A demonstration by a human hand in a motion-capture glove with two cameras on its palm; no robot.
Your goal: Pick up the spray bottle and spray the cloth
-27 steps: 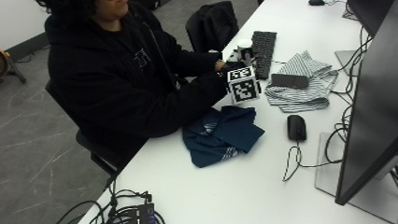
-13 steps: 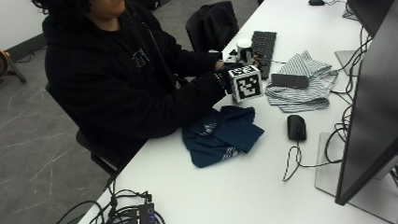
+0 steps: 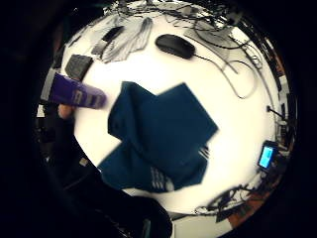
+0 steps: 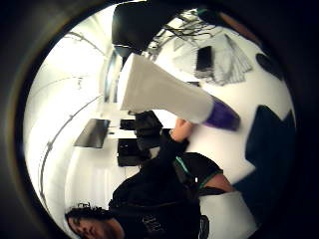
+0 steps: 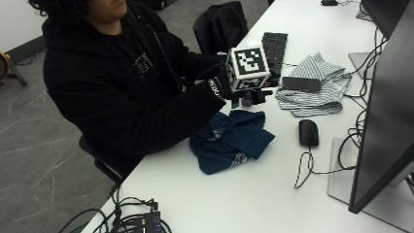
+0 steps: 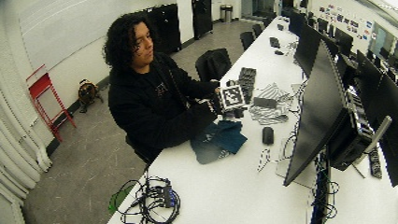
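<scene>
Gloved hand [image 5: 223, 85] is up w/ the bottle [image 4: 164, 97] gripped, lifted right above the cloth [image 5: 230, 141] on the table. Pickup's done imo, spraying not yet afaict.

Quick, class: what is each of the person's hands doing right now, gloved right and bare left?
Right hand: raised above the blue cloth; whether its grip holds the spray bottle cannot be told.
Bare left hand: cannot be told.

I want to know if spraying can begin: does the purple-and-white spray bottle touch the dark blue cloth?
Apart. In the little-finger-side palm view, white table shows between the spray bottle and the cloth.
</scene>
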